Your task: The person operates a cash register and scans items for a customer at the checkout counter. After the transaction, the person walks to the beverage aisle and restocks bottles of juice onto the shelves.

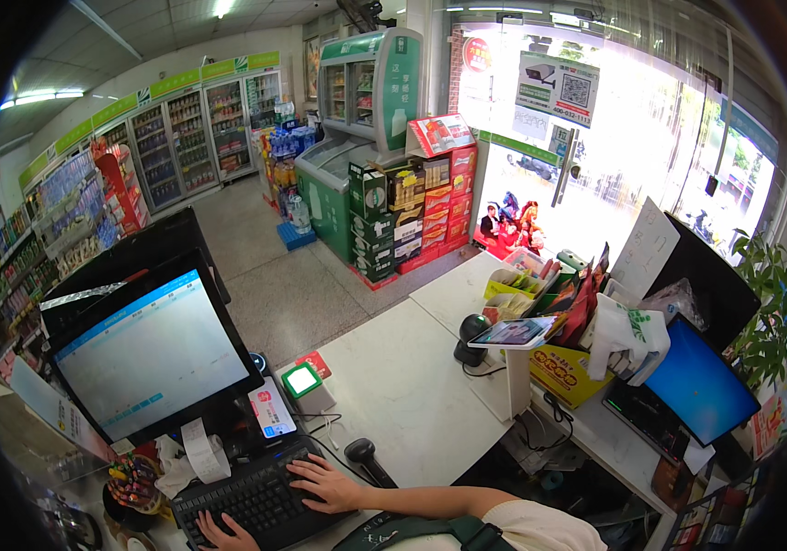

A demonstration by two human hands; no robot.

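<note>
A black computer keyboard (255, 497) lies at the near left of the counter. My left hand (226, 532) rests on its lower left part, fingers spread, cut off by the picture's lower rim. On the keyboard's right end lies my right hand (328, 484), its fingers over the keys. Neither hand grips anything. Behind the keyboard stands a monitor (155, 351) with a lit screen. A printed paper receipt (204, 451) curls up between monitor and keyboard. Right of my right hand is a black handheld barcode scanner (363, 454) with a cable beside it.
A payment box with a green-framed lit face (301, 381) stands on the white counter (393, 392). A black dome scanner (473, 337) and a tablet on a stand (514, 332) are farther right. A pen holder (133, 485) stands left. Stacked drink cartons (428, 213) flank the glass door.
</note>
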